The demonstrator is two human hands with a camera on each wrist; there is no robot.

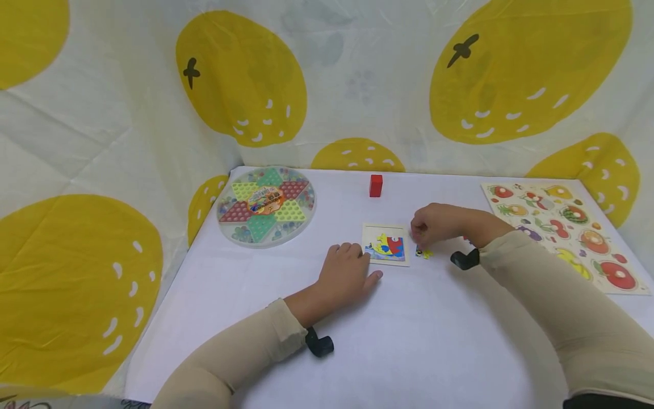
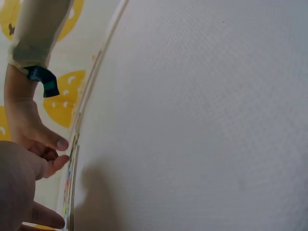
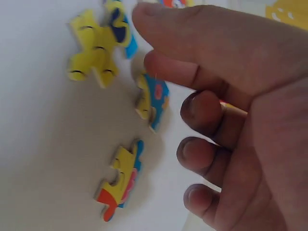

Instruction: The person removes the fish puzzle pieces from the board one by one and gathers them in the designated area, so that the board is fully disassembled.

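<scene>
A small jigsaw puzzle (image 1: 386,247) with a pale wooden frame, partly filled with a yellow, red and blue picture, lies on the white table. At the frame's left edge, my left hand (image 1: 344,275) rests with its fingers loosely spread and its thumb out. My right hand (image 1: 434,223) hovers just right of the frame, fingers bent. In the right wrist view nothing shows between its thumb and index finger. Below those fingers lie loose pieces: a yellow jigsaw piece (image 3: 96,53), a blue-and-yellow one (image 3: 155,96), and a yellow, orange and blue one (image 3: 120,178).
A round Chinese checkers board (image 1: 265,205) lies at the back left. Behind the puzzle stands a red block (image 1: 376,186). A fruit picture board (image 1: 567,230) lies on the right, close to my right forearm. Patterned cloth (image 1: 332,68) hangs behind the table.
</scene>
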